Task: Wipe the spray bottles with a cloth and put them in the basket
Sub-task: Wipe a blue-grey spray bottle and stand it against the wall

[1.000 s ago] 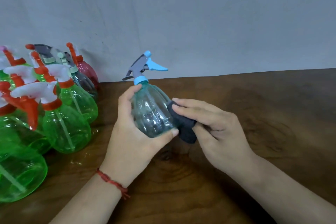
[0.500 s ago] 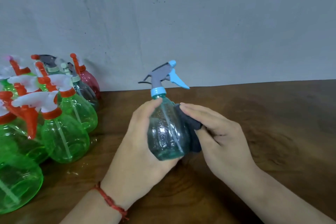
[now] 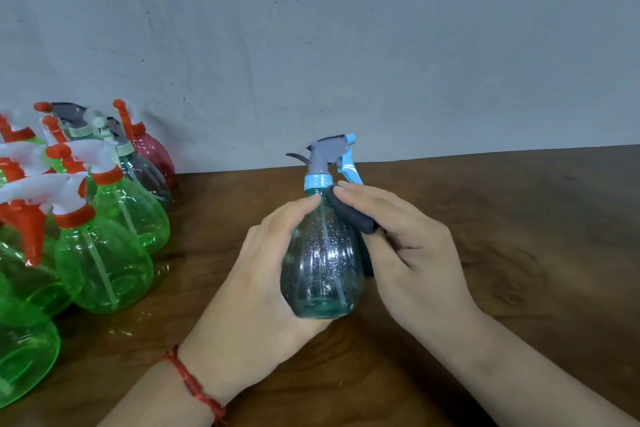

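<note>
A clear teal spray bottle (image 3: 322,263) with a blue collar and grey-blue trigger head stands upright at the centre. My left hand (image 3: 263,274) grips its body from the left and below. My right hand (image 3: 412,246) holds a dark cloth (image 3: 353,215) and presses it against the bottle's right shoulder, just under the collar. Small droplets or specks show on the bottle's front. No basket is in view.
A cluster of several spray bottles stands at the left: green ones (image 3: 104,263) with red and white triggers, a dark one (image 3: 145,177) and a red one (image 3: 154,152) by the grey wall. The brown wooden table (image 3: 519,236) stretches to the right.
The bottle has turned from a leftward tilt to upright, its trigger now pointing right. My right hand slid the cloth up from the lower body to the shoulder near the collar.
</note>
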Demonstrator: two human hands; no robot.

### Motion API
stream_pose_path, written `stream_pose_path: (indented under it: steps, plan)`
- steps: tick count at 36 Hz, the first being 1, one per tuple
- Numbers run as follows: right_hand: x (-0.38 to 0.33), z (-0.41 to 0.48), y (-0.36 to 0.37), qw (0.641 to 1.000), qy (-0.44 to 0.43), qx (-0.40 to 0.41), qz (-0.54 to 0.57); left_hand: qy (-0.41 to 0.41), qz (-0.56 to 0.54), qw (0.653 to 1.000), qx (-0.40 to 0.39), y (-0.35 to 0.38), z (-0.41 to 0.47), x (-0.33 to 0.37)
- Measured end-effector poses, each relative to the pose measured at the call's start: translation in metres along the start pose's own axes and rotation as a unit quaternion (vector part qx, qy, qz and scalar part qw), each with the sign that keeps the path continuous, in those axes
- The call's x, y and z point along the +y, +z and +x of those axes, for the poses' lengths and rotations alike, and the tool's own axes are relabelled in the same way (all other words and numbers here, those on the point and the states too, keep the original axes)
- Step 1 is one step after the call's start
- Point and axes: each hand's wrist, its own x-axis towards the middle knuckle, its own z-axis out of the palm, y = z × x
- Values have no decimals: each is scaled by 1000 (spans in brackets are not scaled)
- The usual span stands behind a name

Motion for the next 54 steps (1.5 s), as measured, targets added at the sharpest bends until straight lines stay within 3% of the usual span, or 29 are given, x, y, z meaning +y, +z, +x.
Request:
stream_pose_path:
  steps: [5, 11, 19, 24, 36, 41, 46, 49, 54]
  plan:
    - [2, -1, 0, 999, -11, -25, -27, 4, 4, 1000, 28, 4, 1, 2]
    - [-2, -3, -1, 996, -25, -79, -43, -103, -71, 990, 68, 5, -1, -3]
    - [-6, -6, 0, 991, -55, -110, -55, -157, -92, 975, 125, 0, 3, -8]
    - [-12, -8, 3, 987, -70, -117, -79, -194, -160, 954, 161, -2, 7, -11]
    - [-4, -1, 1, 996, -15, -40, -77, -73, -28, 996, 52, 3, 0, 0]
    - [-5, 4, -1, 996, 85, -33, 9, -41, -11, 999, 16, 4, -1, 4]
    - [-9, 9, -6, 972, 186, -40, 134, -21, -7, 1000, -8, 4, 1, 2]
    - [-10, 8, -6, 979, 164, -28, 119, -20, -4, 1000, -17, 5, 1, 1]
    - [-7, 1, -2, 996, 74, -42, 4, -30, 4, 1000, -4, 11, 1, 3]
